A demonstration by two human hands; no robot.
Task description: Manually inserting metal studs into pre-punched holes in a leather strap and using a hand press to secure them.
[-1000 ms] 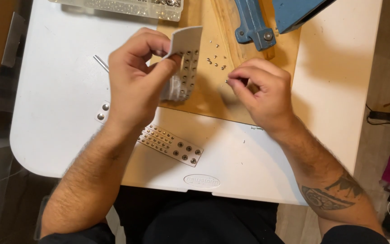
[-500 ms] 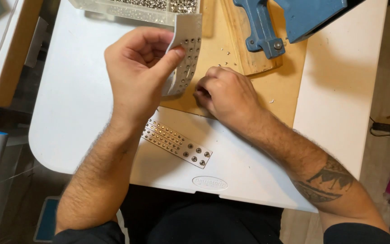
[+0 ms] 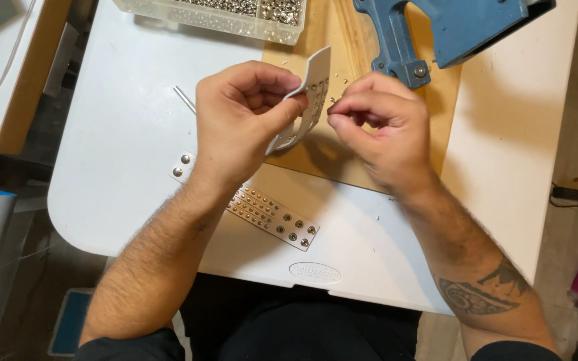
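My left hand (image 3: 242,120) holds a white strip punched with rows of holes (image 3: 313,90), pinched between thumb and fingers and bent upward over the wooden board (image 3: 342,40). My right hand (image 3: 382,124) is right beside the strip's holes, with thumb and forefinger pinched on something tiny, probably a small metal stud (image 3: 331,110). A second white strip studded with metal rivets (image 3: 269,217) lies flat on the white table (image 3: 122,134), partly under my left forearm.
A clear plastic box of small metal studs (image 3: 235,13) stands at the table's far edge. A blue hand press (image 3: 449,30) sits on the wooden board at the back right. Several loose studs lie scattered on the board (image 3: 342,83). A thin metal pin (image 3: 184,99) rests left of my hand.
My right hand went down to the board, then rose to the strip's holes with its fingers pinched. The left hand kept holding the bent strip.
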